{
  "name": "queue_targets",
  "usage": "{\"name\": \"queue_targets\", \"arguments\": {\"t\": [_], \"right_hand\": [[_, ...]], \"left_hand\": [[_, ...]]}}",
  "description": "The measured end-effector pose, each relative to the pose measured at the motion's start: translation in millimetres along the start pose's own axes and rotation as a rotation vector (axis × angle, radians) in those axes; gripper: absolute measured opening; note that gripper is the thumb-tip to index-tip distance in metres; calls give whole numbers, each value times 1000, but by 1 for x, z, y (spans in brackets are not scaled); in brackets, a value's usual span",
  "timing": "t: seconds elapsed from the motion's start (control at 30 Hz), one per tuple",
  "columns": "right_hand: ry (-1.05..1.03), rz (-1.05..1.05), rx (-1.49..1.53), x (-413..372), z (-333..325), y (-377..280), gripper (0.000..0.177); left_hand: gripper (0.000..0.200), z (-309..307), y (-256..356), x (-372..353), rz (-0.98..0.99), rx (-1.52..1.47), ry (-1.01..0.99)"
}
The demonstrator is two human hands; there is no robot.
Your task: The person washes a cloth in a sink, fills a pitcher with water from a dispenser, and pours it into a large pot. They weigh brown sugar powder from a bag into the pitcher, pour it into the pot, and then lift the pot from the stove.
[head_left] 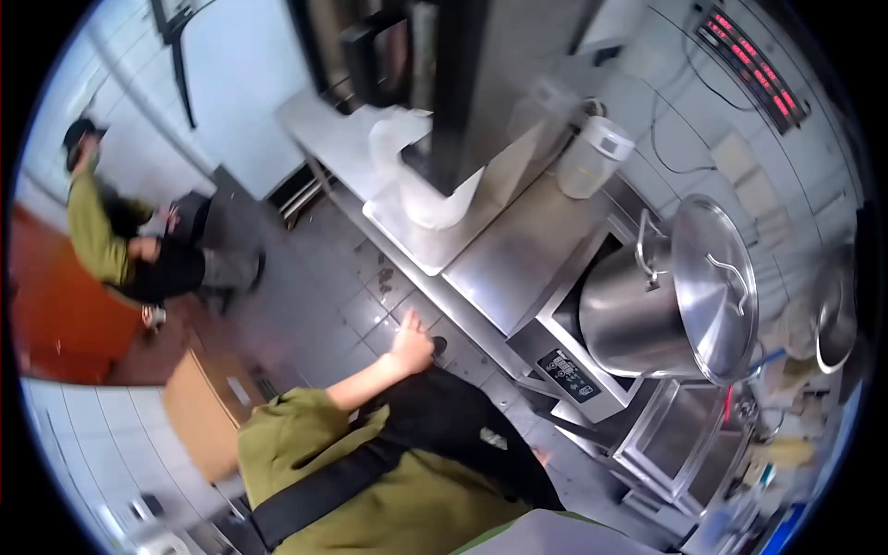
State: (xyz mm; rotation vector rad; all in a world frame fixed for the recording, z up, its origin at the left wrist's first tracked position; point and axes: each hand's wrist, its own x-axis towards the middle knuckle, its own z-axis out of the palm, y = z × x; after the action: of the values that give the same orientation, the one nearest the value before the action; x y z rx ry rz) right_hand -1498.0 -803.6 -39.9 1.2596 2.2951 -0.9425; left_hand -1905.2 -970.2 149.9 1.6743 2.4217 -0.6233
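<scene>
"How does the pot look?"

"It is of shiny steel, lid on, and sits on the cooker."

"And the left hand?"

"Half curled, apart from the mostly hidden right hand; their grip I cannot tell."

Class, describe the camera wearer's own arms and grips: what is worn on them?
The left arm wears a loose olive-green sleeve ending near the elbow, and is bare below it. The left grip shows no glove. Only a sliver of what seems the right grip shows, too little to describe.
</scene>
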Motion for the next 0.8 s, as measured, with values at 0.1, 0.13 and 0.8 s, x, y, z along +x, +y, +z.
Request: {"name": "queue_targets", "arguments": {"t": [0.1, 0.13, 0.8], "right_hand": [[-117, -22, 571, -34, -53, -75, 42], [-167, 146, 883, -54, -69, -94, 44], [-92, -160, 895, 3, -33, -198, 34]], "left_hand": [[58, 59, 5, -90, -435, -1201, -121], [60, 82, 19, -119, -640, -1387, -76], [33, -6, -28, 139, 71, -1045, 320]]}}
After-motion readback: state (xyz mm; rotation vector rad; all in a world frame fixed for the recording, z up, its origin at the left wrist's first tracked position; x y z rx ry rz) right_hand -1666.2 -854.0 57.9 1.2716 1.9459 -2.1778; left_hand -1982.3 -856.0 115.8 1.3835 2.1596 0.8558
